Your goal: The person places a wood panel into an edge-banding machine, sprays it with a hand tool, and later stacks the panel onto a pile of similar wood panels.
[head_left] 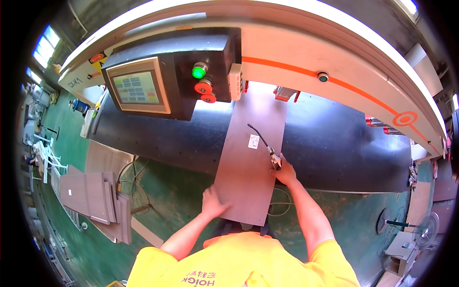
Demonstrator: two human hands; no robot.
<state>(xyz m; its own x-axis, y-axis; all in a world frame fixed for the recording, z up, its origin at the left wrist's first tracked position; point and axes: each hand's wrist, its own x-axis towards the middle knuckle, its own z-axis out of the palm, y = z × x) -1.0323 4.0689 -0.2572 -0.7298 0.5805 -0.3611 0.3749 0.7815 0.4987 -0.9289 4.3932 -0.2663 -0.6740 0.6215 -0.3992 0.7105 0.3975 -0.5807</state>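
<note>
A long brown panel point(244, 186) lies lengthwise before me, its far end under the machine's beam and its near end at my waist. A white label point(253, 141) sits on its upper face. My left hand point(213, 204) grips the panel's left edge, thumb over the top. At the right edge, my right hand point(285, 172) is closed around an air blow gun point(273, 156). The gun's thin dark nozzle points forward and left, over the panel beside the label. Part of its handle is hidden in my palm.
A black machine table point(334, 143) spans both sides under a pale beam point(287, 52) with an orange stripe. The control box point(179, 52) carries a touchscreen point(138, 87), a green button and red buttons. Brown panels point(91, 196) are stacked left; a fan point(425, 229) stands right.
</note>
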